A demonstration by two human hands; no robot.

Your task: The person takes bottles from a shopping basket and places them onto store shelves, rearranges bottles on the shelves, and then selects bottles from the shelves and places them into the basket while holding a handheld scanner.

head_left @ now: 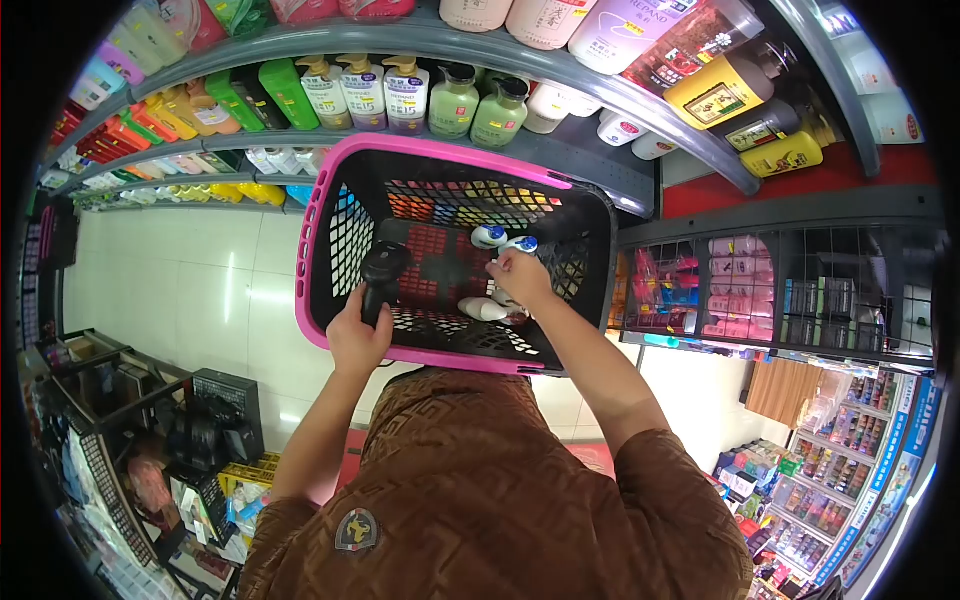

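My left hand [360, 332] is wrapped round the handle of a black handheld barcode scanner [385, 262], held over the left part of the basket. The black shopping basket [312, 215] has a pink rim and mesh walls, and sits in front of my body. Inside its right half, my right hand [520, 280] is closed on a white bottle with a blue cap [521, 244]; the hand hides its lower part. A similar blue-capped bottle [489, 236] stands just left of it. Below my fingers lie white bottles [484, 309], partly covered by my hand.
Shelves [250, 48] of pump bottles curve across the front, close to the basket's far rim. Green pump bottles [454, 102] stand right behind it. A wire rack [740, 285] of packaged goods is on the right. Dark crates [225, 405] stand at the lower left.
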